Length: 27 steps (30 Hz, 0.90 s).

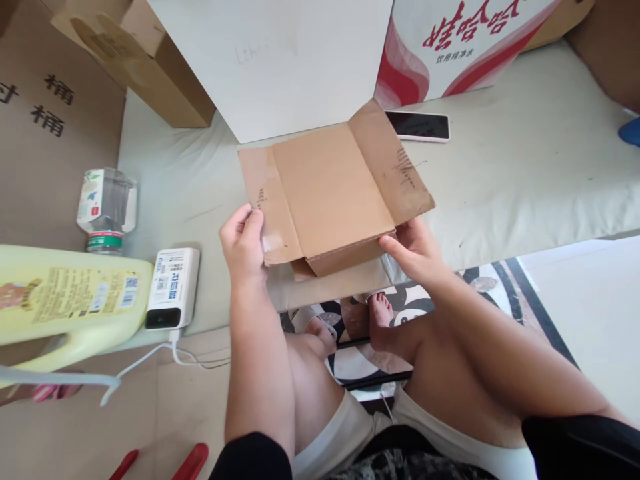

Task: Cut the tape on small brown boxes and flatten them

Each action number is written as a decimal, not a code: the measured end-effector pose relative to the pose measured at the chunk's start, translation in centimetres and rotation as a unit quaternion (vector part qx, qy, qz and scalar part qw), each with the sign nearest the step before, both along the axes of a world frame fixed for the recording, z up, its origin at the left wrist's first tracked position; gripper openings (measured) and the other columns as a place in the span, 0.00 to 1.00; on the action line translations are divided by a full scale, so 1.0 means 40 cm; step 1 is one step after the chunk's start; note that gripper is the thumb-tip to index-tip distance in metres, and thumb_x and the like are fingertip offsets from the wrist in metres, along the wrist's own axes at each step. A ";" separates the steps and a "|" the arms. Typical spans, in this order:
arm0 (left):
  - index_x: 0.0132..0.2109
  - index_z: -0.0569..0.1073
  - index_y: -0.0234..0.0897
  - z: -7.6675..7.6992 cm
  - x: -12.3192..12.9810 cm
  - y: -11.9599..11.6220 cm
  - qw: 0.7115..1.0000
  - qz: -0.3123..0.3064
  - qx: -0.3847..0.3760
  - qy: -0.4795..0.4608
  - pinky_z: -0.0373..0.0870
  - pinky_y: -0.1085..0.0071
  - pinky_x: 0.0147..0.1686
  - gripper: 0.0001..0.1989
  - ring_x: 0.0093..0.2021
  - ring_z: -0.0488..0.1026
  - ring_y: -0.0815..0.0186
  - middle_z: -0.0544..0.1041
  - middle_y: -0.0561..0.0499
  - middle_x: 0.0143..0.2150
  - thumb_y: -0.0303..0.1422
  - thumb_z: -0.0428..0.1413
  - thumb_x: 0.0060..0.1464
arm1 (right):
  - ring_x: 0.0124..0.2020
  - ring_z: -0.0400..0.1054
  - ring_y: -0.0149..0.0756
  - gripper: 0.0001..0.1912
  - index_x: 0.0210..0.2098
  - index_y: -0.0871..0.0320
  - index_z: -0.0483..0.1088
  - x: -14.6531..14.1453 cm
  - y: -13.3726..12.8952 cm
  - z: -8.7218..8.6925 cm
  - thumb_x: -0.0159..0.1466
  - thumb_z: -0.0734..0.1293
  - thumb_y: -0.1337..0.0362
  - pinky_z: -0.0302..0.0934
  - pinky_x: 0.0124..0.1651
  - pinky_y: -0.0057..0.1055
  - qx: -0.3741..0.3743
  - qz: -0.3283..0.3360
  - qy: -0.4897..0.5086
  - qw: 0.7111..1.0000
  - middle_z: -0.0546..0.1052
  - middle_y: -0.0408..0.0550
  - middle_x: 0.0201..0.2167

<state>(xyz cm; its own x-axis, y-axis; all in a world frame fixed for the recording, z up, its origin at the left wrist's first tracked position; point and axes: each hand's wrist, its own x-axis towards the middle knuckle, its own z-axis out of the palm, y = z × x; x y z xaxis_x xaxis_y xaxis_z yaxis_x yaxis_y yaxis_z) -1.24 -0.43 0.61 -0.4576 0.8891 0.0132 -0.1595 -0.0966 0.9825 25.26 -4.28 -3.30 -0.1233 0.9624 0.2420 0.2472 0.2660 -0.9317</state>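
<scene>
A brown cardboard box [333,190] is between my two hands, with its side flaps spread out left and right. My left hand [245,237] pinches the left flap, thumb on top and fingers beneath. At the near right corner my right hand [413,250] grips the box, its thumb on the edge and its other fingers partly hidden under the right flap. The box's far end reaches the foot of a large white box [280,60]. Dark marks and strips of clear tape show on the flaps.
A phone [420,127] lies beyond the right flap. To the left are a power bank [173,287] with a white cable, a yellow jug [75,293] and a clear bottle [107,200]. A red and white carton [450,47] stands at the back. The bench's front edge is below the box.
</scene>
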 end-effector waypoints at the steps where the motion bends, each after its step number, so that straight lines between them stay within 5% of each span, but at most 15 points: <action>1: 0.28 0.72 0.38 0.002 0.003 -0.003 1.000 0.003 -0.005 0.003 0.65 0.71 0.30 0.10 0.28 0.70 0.68 0.70 0.57 0.24 0.34 0.65 0.48 | 0.68 0.64 0.48 0.33 0.62 0.52 0.59 0.004 0.001 -0.002 0.66 0.63 0.40 0.62 0.68 0.50 0.000 -0.010 -0.013 1.000 0.68 0.59 0.65; 4: 0.35 0.77 0.39 0.015 0.009 -0.016 0.997 -0.057 0.009 -0.043 0.74 0.65 0.42 0.11 0.43 0.77 0.58 0.79 0.51 0.34 0.41 0.65 0.50 | 0.66 0.64 0.50 0.39 0.63 0.51 0.57 0.012 0.002 -0.010 0.62 0.64 0.35 0.66 0.64 0.50 -0.005 -0.033 -0.045 0.998 0.66 0.60 0.64; 7: 0.40 0.79 0.41 0.028 0.013 -0.033 0.983 -0.149 0.018 -0.104 0.75 0.58 0.53 0.19 0.59 0.73 0.49 0.82 0.47 0.47 0.50 0.63 0.49 | 0.64 0.66 0.52 0.42 0.63 0.51 0.57 0.014 0.004 -0.015 0.60 0.64 0.32 0.67 0.61 0.52 0.004 -0.040 -0.045 0.998 0.67 0.61 0.62; 11: 0.40 0.78 0.42 0.022 0.017 -0.041 0.976 -0.175 -0.053 -0.118 0.75 0.53 0.55 0.28 0.66 0.68 0.43 0.81 0.44 0.51 0.60 0.62 0.44 | 0.65 0.64 0.56 0.41 0.62 0.53 0.58 0.011 0.008 -0.011 0.60 0.65 0.34 0.63 0.64 0.54 0.001 -0.081 -0.085 0.993 0.70 0.61 0.60; 19: 0.42 0.78 0.40 0.005 0.025 -0.026 0.979 -0.155 -0.069 -0.110 0.78 0.53 0.50 0.35 0.61 0.71 0.40 0.81 0.41 0.52 0.66 0.60 0.41 | 0.61 0.68 0.56 0.36 0.57 0.57 0.63 0.014 0.011 0.008 0.59 0.69 0.41 0.66 0.60 0.51 0.000 -0.141 -0.085 0.986 0.74 0.62 0.57; 23: 0.42 0.78 0.40 0.010 0.024 -0.023 0.984 -0.135 -0.070 -0.098 0.78 0.58 0.41 0.35 0.50 0.77 0.46 0.81 0.43 0.39 0.66 0.61 0.41 | 0.56 0.72 0.53 0.29 0.53 0.55 0.67 0.013 0.007 0.023 0.62 0.67 0.41 0.67 0.59 0.50 0.001 -0.156 -0.086 0.984 0.77 0.58 0.51; 27: 0.38 0.78 0.40 0.016 0.014 -0.022 0.981 -0.157 -0.048 -0.103 0.73 0.63 0.28 0.25 0.35 0.77 0.55 0.70 0.49 0.23 0.59 0.59 0.50 | 0.45 0.75 0.46 0.24 0.43 0.53 0.70 0.017 -0.001 0.027 0.68 0.57 0.40 0.72 0.51 0.45 -0.009 -0.199 -0.052 0.979 0.78 0.51 0.37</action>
<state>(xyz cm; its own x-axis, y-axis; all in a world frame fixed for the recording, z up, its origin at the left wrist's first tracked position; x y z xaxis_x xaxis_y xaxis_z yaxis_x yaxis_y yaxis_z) -0.67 -1.32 1.27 -0.1446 0.9793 -0.1417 -0.3627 0.0808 0.9284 25.93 -4.30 -2.21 0.2390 0.9433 0.2302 0.4211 0.1129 -0.9000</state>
